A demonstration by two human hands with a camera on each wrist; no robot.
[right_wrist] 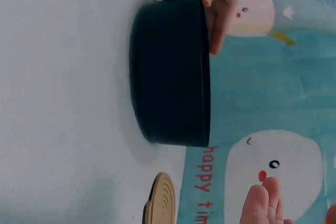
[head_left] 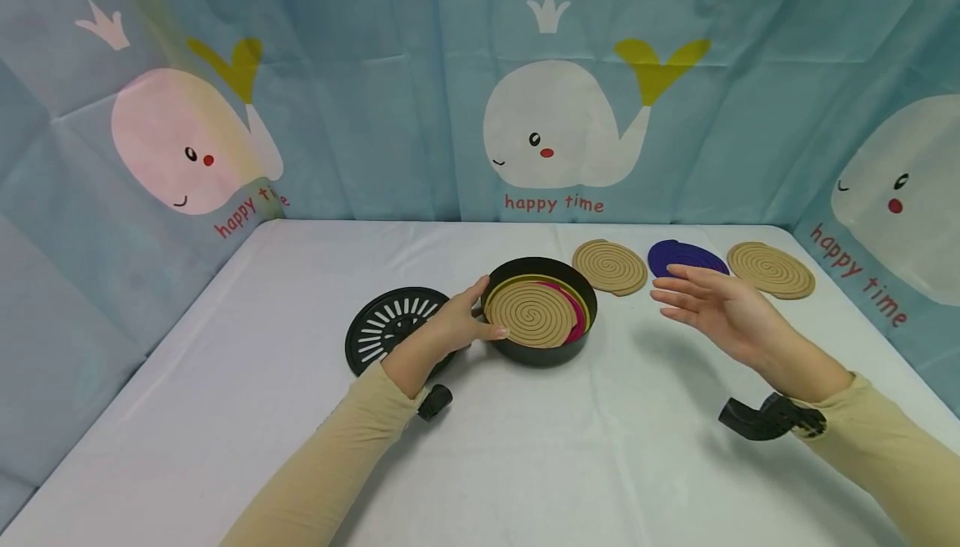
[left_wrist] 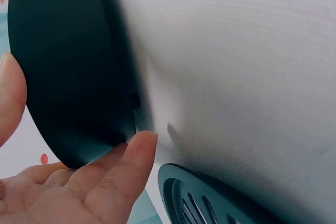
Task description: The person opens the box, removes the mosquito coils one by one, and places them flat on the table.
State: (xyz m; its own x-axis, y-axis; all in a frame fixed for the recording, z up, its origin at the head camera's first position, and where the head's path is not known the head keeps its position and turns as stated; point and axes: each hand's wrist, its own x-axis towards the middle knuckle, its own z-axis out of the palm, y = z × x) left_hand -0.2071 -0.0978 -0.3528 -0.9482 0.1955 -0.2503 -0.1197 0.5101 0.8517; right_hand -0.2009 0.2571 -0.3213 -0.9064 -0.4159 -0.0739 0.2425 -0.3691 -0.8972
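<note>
A round black mosquito coil tin (head_left: 542, 356) stands on the table, with a tan mosquito coil (head_left: 531, 313) on top inside it. Pink and yellow edges show beneath that coil. My left hand (head_left: 454, 322) grips the tin's left side, its thumb at the near rim and its fingers along the outer wall. In the left wrist view the fingertips reach low on the black wall (left_wrist: 63, 66). My right hand (head_left: 723, 313) is raised over the table to the right with its fingers extended, holding nothing. It is nearest to a blue coil (head_left: 678, 253), which it partly covers in the head view.
A slotted black lid (head_left: 367, 334) lies left of the tin, partly behind my left hand. One tan coil (head_left: 609, 267) lies behind the tin to the right, and another tan coil (head_left: 772, 268) lies farther right. A whale-print curtain (head_left: 375, 138) hangs behind the white table (head_left: 540, 447).
</note>
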